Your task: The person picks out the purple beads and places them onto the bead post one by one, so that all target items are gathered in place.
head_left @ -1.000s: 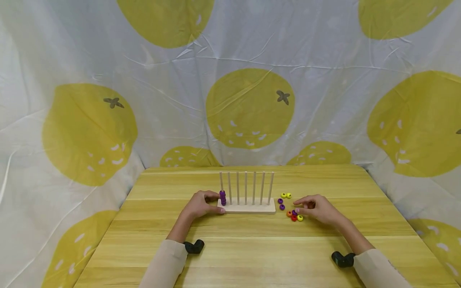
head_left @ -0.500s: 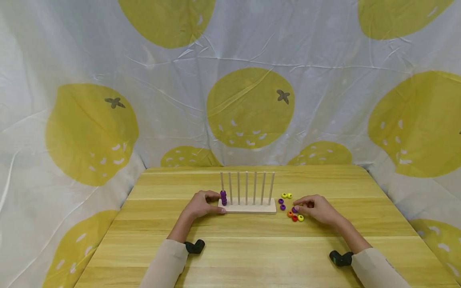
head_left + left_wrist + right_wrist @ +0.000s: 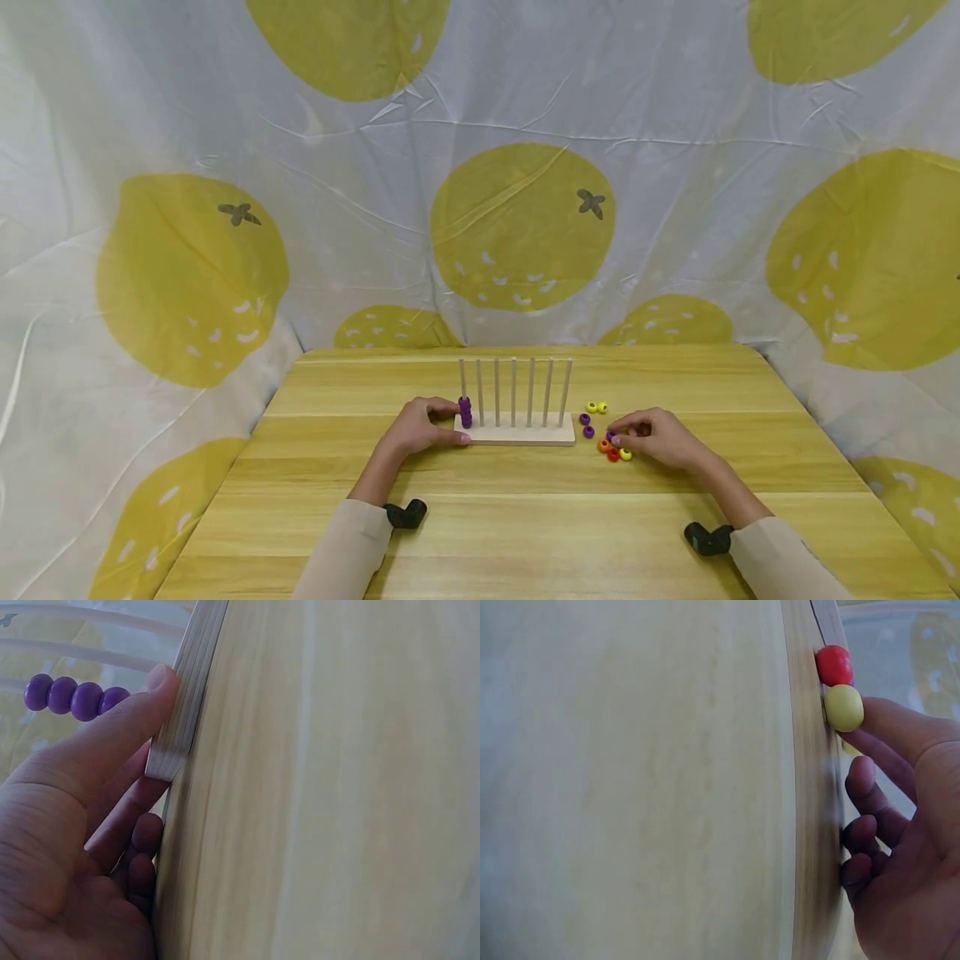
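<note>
A wooden peg stand (image 3: pixel 517 435) with a row of upright pegs sits mid-table. Several purple beads (image 3: pixel 465 412) are stacked on its leftmost peg. My left hand (image 3: pixel 415 427) grips the base's left end, thumb on the front edge and fingers behind; the left wrist view shows the thumb (image 3: pixel 127 724) against the wood. To the right of the stand, my right hand (image 3: pixel 663 437) pinches a purple bead (image 3: pixel 611 436) between thumb and index finger. In the right wrist view a yellow bead (image 3: pixel 844 708) and a red bead (image 3: pixel 834 665) hide that pinch.
Around the right fingertips lie an orange bead (image 3: pixel 603 447), a red one and a yellow one. Two loose purple beads (image 3: pixel 587 426) lie nearer the stand, with two yellow beads (image 3: pixel 597 407) behind them. A lemon-print cloth (image 3: pixel 522 225) hangs behind the wooden table (image 3: pixel 517 525).
The right thumb and index finger have closed in on the purple bead, which has shifted slightly left and back. My left hand stays on the stand.
</note>
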### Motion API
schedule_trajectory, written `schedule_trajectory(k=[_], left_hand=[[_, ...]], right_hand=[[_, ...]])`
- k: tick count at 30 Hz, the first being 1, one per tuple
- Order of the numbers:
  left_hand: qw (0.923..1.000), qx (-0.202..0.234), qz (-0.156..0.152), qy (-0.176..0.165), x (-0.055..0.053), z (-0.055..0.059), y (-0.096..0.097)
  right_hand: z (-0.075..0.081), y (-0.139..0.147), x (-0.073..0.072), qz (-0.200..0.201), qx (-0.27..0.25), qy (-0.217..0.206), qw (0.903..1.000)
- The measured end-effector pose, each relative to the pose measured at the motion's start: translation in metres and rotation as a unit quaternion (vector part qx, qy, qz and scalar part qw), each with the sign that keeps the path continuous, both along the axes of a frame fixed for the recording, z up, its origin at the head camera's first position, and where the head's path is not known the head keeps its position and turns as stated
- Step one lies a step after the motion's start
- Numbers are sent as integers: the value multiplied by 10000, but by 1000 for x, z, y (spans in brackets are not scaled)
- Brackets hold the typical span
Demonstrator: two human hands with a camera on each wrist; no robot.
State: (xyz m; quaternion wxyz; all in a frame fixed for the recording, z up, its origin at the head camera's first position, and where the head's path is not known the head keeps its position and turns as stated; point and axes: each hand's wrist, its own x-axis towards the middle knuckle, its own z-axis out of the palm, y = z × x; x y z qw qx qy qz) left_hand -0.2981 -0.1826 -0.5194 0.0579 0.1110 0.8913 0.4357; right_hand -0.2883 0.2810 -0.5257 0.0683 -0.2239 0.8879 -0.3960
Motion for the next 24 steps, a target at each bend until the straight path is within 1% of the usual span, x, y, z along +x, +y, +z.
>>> schedule_trajectory(k=[2,7,12,15,24], left_hand=[[10000,7,0,-2,0,0,0],[10000,53,-16,-45,1,0,0],[9999,80,-18,-64,1,0,0],[9999,86,-22,-50,1,1,0],[9999,89,-29,-42,1,1,0]], right_hand=[[1,-1,0,42,5,18,10000],[3,-2,1,-9,80,10,10000],[6,-2,1,-224,183,-50,9996],[10,-2,1,-300,203,-47,9993],[29,-5,-5,-441,123,279,9986]])
